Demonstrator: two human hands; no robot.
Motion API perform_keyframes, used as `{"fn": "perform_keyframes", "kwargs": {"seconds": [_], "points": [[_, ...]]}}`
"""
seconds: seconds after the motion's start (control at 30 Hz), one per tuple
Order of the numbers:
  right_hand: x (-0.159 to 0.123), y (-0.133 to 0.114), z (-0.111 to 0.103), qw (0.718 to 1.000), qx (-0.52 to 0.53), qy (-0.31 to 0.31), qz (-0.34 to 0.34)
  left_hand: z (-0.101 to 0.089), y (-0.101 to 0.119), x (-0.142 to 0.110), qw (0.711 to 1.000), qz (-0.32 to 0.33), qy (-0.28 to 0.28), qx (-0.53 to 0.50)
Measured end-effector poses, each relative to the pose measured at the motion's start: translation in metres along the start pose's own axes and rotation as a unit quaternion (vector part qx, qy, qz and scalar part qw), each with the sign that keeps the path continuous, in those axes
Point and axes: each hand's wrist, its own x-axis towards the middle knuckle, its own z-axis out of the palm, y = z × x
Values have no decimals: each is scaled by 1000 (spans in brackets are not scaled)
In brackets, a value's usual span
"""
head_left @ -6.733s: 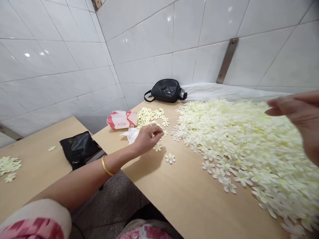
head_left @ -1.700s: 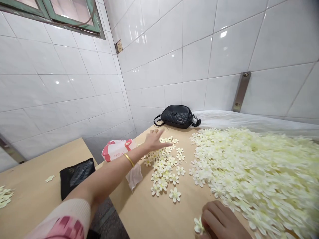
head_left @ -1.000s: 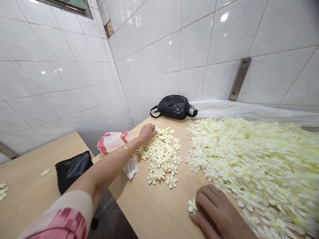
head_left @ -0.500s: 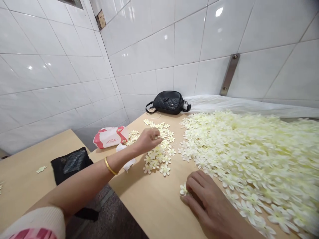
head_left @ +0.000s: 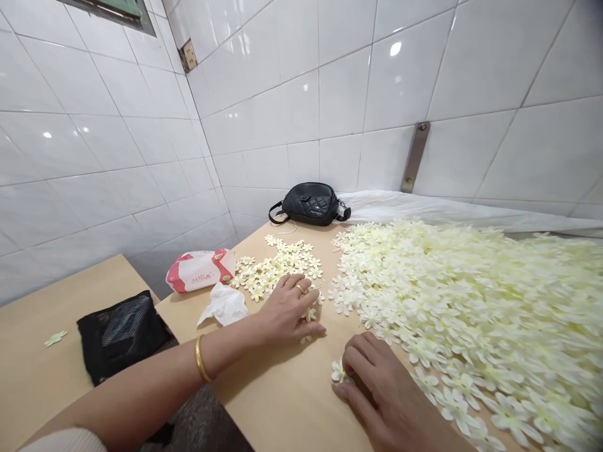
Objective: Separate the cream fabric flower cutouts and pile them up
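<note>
My left hand [head_left: 292, 307], with a ring and a gold bangle [head_left: 201, 359], lies palm down with fingers spread over the near side of a small heap of pale yellow artificial flowers [head_left: 268, 276]. Some blossoms under its fingers are partly hidden. Lower right, my right hand [head_left: 381, 383] rests on the table [head_left: 282, 402] with its thumb and fingers closed on an artificial flower [head_left: 338, 371], whose petals stick out on the left. Beside this hand spreads a large pile of the same flowers [head_left: 461, 301].
A black quilted bag [head_left: 311, 204] sits by the tiled wall. Left of the small heap are a red-and-white tissue pack [head_left: 201, 271] and a crumpled tissue [head_left: 223, 306]. A second table [head_left: 38, 351] carries a black mesh pouch [head_left: 123, 333] and a single flower [head_left: 56, 339]; a gap separates the tables.
My left hand has come down and nearer, going from closed fingers above the small heap to fingers spread on it. My right hand keeps its grip. The view has shifted slightly.
</note>
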Motion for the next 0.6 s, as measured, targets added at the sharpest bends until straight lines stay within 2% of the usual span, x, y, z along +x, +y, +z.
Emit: {"fn": "perform_keyframes", "kwargs": {"seconds": [0.17, 0.3, 0.4, 0.5, 0.6], "points": [[0, 3, 2, 1000, -5, 9, -1, 4, -6, -11, 999, -30, 8, 17], [2, 7, 3, 999, -18, 34, -23, -1, -25, 9, 998, -59, 27, 8], [4, 10, 4, 997, -35, 48, -40, -7, -53, 42, 985, -175, 2, -11], [4, 17, 8, 995, -47, 60, -57, -12, -90, 74, 971, -240, 0, 4], [3, 27, 15, 992, -69, 67, -79, -12, -120, 89, 958, -286, -16, 5]]}}
